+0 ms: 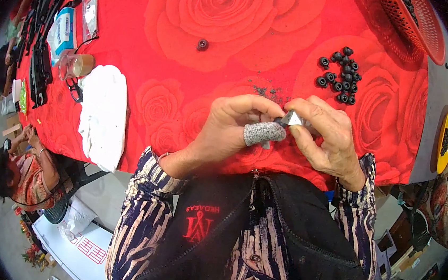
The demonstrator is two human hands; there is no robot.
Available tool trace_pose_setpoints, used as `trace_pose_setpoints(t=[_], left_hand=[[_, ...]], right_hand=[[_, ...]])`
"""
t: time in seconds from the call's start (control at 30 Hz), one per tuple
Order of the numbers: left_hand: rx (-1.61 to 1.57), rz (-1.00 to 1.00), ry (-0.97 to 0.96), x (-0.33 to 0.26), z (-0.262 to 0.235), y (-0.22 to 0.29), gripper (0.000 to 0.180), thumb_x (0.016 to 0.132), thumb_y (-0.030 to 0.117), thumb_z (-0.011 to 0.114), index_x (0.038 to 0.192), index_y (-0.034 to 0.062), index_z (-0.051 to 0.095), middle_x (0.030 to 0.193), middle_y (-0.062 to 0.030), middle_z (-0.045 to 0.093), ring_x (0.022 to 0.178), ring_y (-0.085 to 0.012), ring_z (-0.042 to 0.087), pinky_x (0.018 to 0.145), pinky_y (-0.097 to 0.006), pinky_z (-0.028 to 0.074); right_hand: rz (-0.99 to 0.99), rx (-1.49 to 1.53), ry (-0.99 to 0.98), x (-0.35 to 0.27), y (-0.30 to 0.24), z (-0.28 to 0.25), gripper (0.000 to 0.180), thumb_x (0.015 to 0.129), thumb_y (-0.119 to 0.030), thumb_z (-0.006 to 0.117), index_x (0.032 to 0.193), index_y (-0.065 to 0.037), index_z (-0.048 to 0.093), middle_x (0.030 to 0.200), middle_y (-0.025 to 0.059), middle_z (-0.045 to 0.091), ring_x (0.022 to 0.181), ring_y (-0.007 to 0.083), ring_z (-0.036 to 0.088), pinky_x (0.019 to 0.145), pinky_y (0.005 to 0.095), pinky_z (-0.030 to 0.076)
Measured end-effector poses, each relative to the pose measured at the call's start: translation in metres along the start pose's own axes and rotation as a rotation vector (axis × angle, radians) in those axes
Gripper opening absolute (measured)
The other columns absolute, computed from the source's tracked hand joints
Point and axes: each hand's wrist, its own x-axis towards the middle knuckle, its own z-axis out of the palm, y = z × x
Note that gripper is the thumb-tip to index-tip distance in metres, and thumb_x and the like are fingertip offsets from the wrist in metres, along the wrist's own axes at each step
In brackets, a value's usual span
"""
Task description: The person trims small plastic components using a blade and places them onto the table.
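In front of my chest both hands meet over the red tablecloth. My left hand, with a grey knitted sleeve on one finger, pinches a small black part; most of it is hidden by the fingers. Between the thumb and fingers of my right hand is a shiny silver wedge-shaped metal piece, its tip against the black part. Black crumbs lie scattered just beyond my hands. A group of small round black parts sits to the right, and a single one lies farther off.
A red plastic basket stands at the far right, near a yellow dish of black parts. On the left are a white cloth, a cup of brownish liquid, a blue-and-white packet and long black strips. Another person sits left.
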Motion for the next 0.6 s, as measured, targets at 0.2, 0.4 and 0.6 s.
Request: trace_pose_setpoints(t=[0.2,0.4,0.6], left_hand=[[-0.012,0.039,-0.021,0.0003,-0.0015,-0.0045,0.021,0.083,0.001,0.062,0.104,-0.0022,0.057,0.085,-0.0050,0.061,0.076,-0.0092,0.058,0.063,-0.022,0.050],[0.027,0.101,0.013,0.0023,-0.0018,-0.0062,0.023,0.082,0.000,0.063,0.104,-0.0019,0.056,0.085,-0.0036,0.057,0.076,-0.0081,0.057,0.062,-0.020,0.050],[0.056,0.173,0.026,0.0034,-0.0039,-0.0086,0.024,0.080,-0.003,0.064,0.103,-0.0016,0.057,0.085,-0.0017,0.053,0.076,-0.0070,0.055,0.063,-0.019,0.049]], right_hand=[[-0.022,-0.009,0.009,0.0008,0.0018,0.0013,0.027,0.071,0.004,0.061,0.097,0.003,0.056,0.068,0.0124,0.050,0.054,0.0254,0.052,0.047,0.0340,0.040],[0.012,-0.003,0.021,0.0001,-0.0003,0.0054,0.025,0.072,0.004,0.061,0.096,0.003,0.056,0.071,0.0131,0.051,0.056,0.0261,0.052,0.049,0.0343,0.041],[0.025,0.057,0.163,-0.0003,0.0021,0.0059,0.022,0.075,0.005,0.060,0.097,0.004,0.055,0.073,0.0125,0.053,0.058,0.0238,0.052,0.051,0.0321,0.041]])
